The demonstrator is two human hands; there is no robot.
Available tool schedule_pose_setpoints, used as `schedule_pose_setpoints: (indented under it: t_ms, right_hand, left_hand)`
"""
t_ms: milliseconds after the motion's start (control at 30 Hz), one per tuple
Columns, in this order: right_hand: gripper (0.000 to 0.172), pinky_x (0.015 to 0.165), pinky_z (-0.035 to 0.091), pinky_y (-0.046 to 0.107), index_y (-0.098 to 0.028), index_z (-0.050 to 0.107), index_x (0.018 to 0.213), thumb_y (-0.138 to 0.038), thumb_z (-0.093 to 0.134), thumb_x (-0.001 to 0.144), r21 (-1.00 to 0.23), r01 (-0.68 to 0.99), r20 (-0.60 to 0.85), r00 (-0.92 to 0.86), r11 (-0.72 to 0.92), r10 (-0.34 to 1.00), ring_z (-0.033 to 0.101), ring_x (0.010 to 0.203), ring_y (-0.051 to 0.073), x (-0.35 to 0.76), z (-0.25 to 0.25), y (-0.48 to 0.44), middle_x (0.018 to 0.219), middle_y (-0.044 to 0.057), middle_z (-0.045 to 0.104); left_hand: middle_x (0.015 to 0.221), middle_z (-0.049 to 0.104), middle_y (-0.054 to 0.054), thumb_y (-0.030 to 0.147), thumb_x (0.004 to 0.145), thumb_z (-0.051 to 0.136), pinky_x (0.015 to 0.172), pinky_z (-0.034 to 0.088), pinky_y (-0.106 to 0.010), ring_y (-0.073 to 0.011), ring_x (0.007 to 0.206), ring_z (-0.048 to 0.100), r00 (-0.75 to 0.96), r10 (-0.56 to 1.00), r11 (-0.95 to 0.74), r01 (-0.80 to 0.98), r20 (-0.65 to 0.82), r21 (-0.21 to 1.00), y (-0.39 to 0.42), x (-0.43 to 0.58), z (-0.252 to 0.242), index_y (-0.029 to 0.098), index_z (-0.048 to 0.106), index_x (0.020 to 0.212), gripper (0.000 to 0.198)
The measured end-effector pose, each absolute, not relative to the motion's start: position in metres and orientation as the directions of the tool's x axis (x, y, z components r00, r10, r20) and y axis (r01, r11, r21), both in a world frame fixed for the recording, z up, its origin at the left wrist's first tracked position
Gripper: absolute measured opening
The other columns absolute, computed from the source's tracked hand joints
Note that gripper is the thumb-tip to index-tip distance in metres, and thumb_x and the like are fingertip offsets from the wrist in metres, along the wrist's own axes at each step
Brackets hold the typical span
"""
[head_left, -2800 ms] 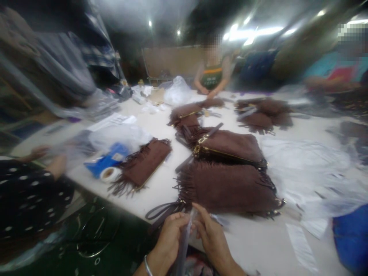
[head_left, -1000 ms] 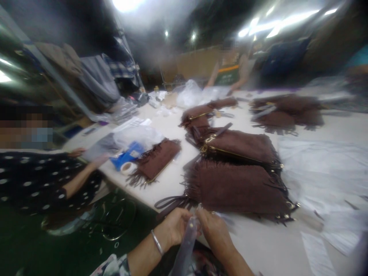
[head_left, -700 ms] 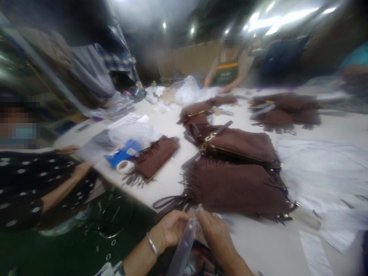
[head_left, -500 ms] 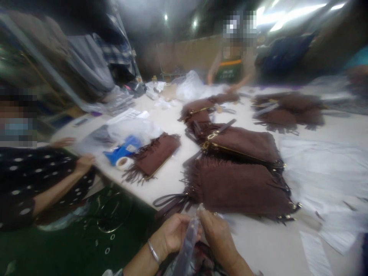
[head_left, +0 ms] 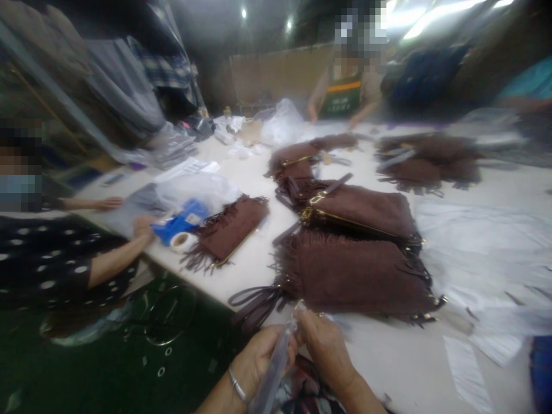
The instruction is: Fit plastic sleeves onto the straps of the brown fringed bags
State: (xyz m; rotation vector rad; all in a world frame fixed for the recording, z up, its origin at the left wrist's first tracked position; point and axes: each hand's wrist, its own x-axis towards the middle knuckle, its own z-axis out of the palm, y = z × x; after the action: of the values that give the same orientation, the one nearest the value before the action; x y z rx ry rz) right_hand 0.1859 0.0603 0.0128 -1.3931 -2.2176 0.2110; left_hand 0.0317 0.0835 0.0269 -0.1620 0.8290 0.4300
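My left hand (head_left: pixel 259 356) and my right hand (head_left: pixel 323 348) meet at the near edge of the white table (head_left: pixel 388 368). Both pinch a long clear plastic sleeve (head_left: pixel 276 362) that hangs down between them; what is inside it is blurred. A silver bangle sits on my left wrist. Just beyond my hands lies a brown suede fringed bag (head_left: pixel 353 276) with dark straps trailing off its left end. A second brown bag (head_left: pixel 357 210) with gold hardware lies right behind it.
A smaller fringed pouch (head_left: pixel 228 230), a tape roll (head_left: pixel 180 241) and a blue packet (head_left: pixel 181 221) lie to the left. A person in a dotted top (head_left: pixel 47 264) works at the left edge. More brown bags (head_left: pixel 426 164) and people are across the table. White sheets (head_left: pixel 478 247) cover the right.
My hands stay on the plastic sleeve and have shifted slightly. The view has tilted a little. The person on the left has reached a hand toward the blue packet and tape roll.
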Motion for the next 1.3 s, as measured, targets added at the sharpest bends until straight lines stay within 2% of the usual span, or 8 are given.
schedule_pose_setpoints:
  t_ms: [100,267,400,733,900,1033,1167,1300]
  right_hand:
    - [0.024,0.058,0.034,0.028,-0.019,0.053,0.097,-0.005,0.053,0.078,-0.398,0.803,0.294,-0.346,0.444,0.891,0.058,0.063,0.017,0.186,0.013,0.06,0.072,0.0,0.06]
    - [0.021,0.062,0.038,0.027,-0.019,0.055,0.095,-0.005,0.056,0.079,-0.441,0.793,0.26,-0.335,0.42,0.906,0.06,0.069,0.018,0.185,0.013,0.059,0.077,0.002,0.062]
    - [0.018,0.061,0.037,0.026,-0.02,0.055,0.092,-0.005,0.052,0.083,-0.469,0.781,0.259,-0.324,0.412,0.91,0.059,0.067,0.016,0.185,0.015,0.059,0.076,0.001,0.062]
    - [0.018,0.062,0.036,0.026,-0.022,0.056,0.091,-0.006,0.054,0.081,-0.557,0.743,0.249,-0.275,0.37,0.929,0.058,0.068,0.016,0.188,0.016,0.053,0.076,-0.001,0.061]
    - [0.036,0.065,0.042,0.025,-0.022,0.059,0.107,-0.003,0.05,0.079,-0.579,0.742,0.177,-0.29,0.338,0.94,0.063,0.073,0.017,0.188,0.022,0.054,0.082,0.002,0.066]
    - [0.066,0.062,0.048,0.025,-0.025,0.038,0.14,-0.003,0.045,0.079,-0.61,0.721,0.145,-0.308,0.33,0.94,0.067,0.075,0.019,0.198,0.02,0.041,0.092,0.005,0.071]
    - [0.048,0.053,0.048,0.023,-0.027,0.041,0.139,-0.022,0.04,0.091,-0.735,0.671,0.087,-0.049,0.097,0.995,0.064,0.054,0.015,0.231,0.01,0.016,0.071,0.0,0.07]
    - [0.038,0.064,0.053,0.027,-0.025,0.057,0.118,-0.046,0.046,0.089,-0.872,0.443,-0.081,0.286,-0.207,0.955,0.068,0.064,0.018,0.267,0.003,0.007,0.079,0.003,0.072]
  left_hand:
    - [0.055,0.061,-0.003,0.009,0.084,0.053,0.047,0.051,-0.016,-0.0081,0.044,0.059,0.531,0.315,0.891,-0.451,-0.787,0.052,0.081,0.031,0.022,0.008,0.061,0.077,0.011]
    - [0.071,0.068,-0.011,0.033,0.085,0.061,0.054,0.057,-0.027,-0.0166,0.058,0.066,0.446,0.488,0.852,-0.428,-0.75,0.3,0.076,0.022,0.023,0.005,0.063,0.092,0.03]
    - [0.068,0.065,-0.006,0.029,0.08,0.066,0.05,0.054,-0.024,-0.0129,0.053,0.061,0.421,0.553,0.83,-0.359,-0.719,0.427,0.079,0.02,0.03,0.009,0.062,0.088,0.021]
    - [0.061,0.053,-0.001,0.021,0.083,0.053,0.039,0.034,-0.011,-0.0027,0.04,0.044,0.661,0.309,0.927,-0.369,-0.684,0.063,0.084,0.033,0.033,0.009,0.057,0.078,0.014]
    - [0.071,0.062,-0.005,0.027,0.089,0.051,0.046,0.045,-0.016,-0.0069,0.047,0.055,0.703,0.352,0.925,-0.364,-0.617,0.113,0.082,0.025,0.025,0.007,0.06,0.092,0.022]
    - [0.082,0.068,-0.012,0.055,0.089,0.047,0.052,0.051,-0.023,-0.0142,0.057,0.064,0.693,0.422,0.905,-0.355,-0.584,0.233,0.082,0.018,0.023,0.004,0.061,0.102,0.054]
    - [0.084,0.069,-0.015,0.062,0.084,0.048,0.058,0.053,-0.027,-0.0173,0.062,0.066,0.643,0.459,0.888,-0.308,-0.613,0.342,0.086,0.023,0.023,0.004,0.06,0.104,0.062]
    - [0.072,0.067,-0.009,0.048,0.078,0.066,0.054,0.048,-0.024,-0.014,0.055,0.062,0.548,0.567,0.811,-0.242,-0.615,0.533,0.09,0.04,0.022,0.007,0.062,0.089,0.042]
